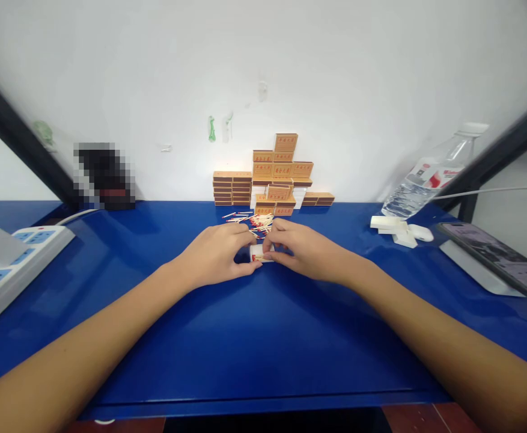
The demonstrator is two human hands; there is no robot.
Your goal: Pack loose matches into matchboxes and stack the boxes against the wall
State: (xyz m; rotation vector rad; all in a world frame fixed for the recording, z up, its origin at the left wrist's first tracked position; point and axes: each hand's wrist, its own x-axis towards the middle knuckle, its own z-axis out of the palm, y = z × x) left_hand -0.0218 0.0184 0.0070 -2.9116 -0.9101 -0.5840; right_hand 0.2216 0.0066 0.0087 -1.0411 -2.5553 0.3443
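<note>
Two forearms (110,331), left hand (213,254), right hand (310,252); each grip pinched on one white tray (256,250)

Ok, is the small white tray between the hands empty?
Not empty: red-tipped matches show inside the white tray. How full, I cannot tell; the right hand covers part of it.

Seeing solid blue across the table (263,343), plain white on the tray (257,248), red tips on pale matches (262,221). Also getting orangey-yellow boxes (282,169) with red print and brown sides, blue and white on the power strip (23,255).
</note>
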